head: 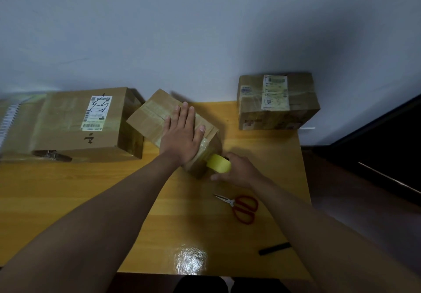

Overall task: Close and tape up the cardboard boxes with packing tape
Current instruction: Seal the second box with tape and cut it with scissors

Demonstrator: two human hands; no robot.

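Fingers of the left hand (182, 133) are lying flat, pressing the small brown cardboard box (148, 115) mid-table, while the right hand (237, 169) is gripping the yellow packing tape roll (219, 165) against its near end. Labels on the neighbouring boxes are proving unreadable.

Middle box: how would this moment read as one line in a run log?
step: taping middle box | left hand: flat on top | right hand: holds yellow tape roll at near end | scissors: idle on table
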